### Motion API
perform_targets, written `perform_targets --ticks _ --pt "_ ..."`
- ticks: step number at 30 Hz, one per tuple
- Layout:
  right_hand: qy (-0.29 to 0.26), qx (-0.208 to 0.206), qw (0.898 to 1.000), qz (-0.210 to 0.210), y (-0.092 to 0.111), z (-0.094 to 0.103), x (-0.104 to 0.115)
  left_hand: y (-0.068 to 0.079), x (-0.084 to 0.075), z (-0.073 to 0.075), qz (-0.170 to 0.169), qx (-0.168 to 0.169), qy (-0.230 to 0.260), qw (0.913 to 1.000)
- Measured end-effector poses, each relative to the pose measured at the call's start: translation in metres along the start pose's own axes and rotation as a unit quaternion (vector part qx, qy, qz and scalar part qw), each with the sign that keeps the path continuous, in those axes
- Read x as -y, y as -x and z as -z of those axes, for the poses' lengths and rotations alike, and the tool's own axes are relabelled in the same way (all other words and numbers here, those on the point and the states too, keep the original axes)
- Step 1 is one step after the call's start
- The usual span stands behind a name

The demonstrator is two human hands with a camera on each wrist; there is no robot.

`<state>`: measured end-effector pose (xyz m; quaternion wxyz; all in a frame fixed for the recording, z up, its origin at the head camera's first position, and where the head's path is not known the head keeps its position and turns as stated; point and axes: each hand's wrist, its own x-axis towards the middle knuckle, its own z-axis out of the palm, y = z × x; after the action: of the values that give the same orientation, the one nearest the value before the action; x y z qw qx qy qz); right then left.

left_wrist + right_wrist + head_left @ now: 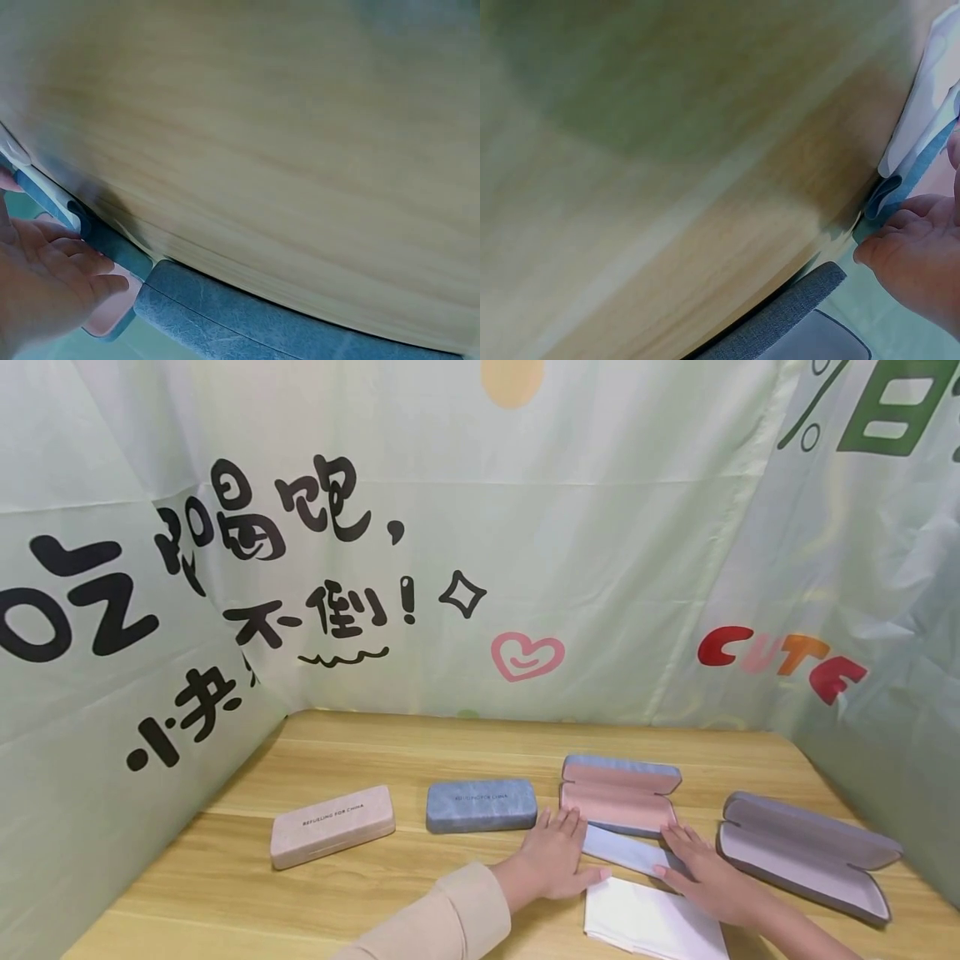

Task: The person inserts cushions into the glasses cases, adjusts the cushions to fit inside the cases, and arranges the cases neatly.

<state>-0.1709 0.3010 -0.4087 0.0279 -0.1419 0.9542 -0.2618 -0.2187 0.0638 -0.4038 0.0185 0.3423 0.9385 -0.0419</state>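
My left hand lies with fingers stretched out at the left end of a folded light-blue cloth. At its other end is my right hand, fingers extended and thumb on the cloth. A white folded cloth lies just nearer, with the left thumb at its top corner. Directly behind the blue cloth, an open blue glasses case shows its pink lining, the fingertips of both hands near its front corners. In the left wrist view, the fingers overlap the case's front side.
A closed blue glasses case stands left of the open one, and a closed pink case is farther left. To the right of my right hand lies an open grey case. Printed curtains enclose the wooden table.
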Motion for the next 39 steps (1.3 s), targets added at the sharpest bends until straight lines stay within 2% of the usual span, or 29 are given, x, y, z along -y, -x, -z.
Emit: perform_targets --ticks 10,12,15,18,20,22,25,32,35,39 --pt "0.012 0.012 1.0 -0.004 0.0 0.005 0.002 0.003 0.001 0.0 -0.005 -0.007 0.004 1.0" --pt "0.022 -0.003 1.0 0.0 0.0 0.007 0.004 0.004 0.001 -0.001 -0.008 -0.021 0.026 0.9994" --pt "0.044 -0.069 0.997 -0.004 0.0 0.008 0.006 0.008 0.003 -0.002 -0.012 -0.063 0.091 0.9937" --pt "0.058 -0.14 0.988 -0.027 0.001 0.009 0.007 0.011 0.005 -0.004 -0.006 -0.118 0.188 0.9752" --pt "0.055 -0.163 0.984 -0.042 0.002 0.009 0.007 0.012 0.005 -0.004 0.01 -0.15 0.259 0.9541" --pt "0.044 -0.16 0.985 -0.051 0.002 0.009 0.006 0.012 0.005 -0.006 0.028 -0.175 0.316 0.9321" --pt "0.031 -0.133 0.989 -0.052 0.001 0.009 0.004 0.011 0.004 -0.008 0.052 -0.191 0.383 0.9021" --pt "0.049 -0.089 0.992 -0.068 -0.005 0.008 0.0 0.004 -0.004 -0.009 0.095 -0.215 0.475 0.8482" --pt "0.052 -0.082 0.993 -0.074 -0.007 0.007 -0.001 0.0 -0.007 -0.008 0.128 -0.222 0.493 0.8313" --pt "0.059 -0.081 0.992 -0.074 -0.008 0.006 -0.002 -0.005 -0.011 -0.007 0.184 -0.218 0.501 0.8173"
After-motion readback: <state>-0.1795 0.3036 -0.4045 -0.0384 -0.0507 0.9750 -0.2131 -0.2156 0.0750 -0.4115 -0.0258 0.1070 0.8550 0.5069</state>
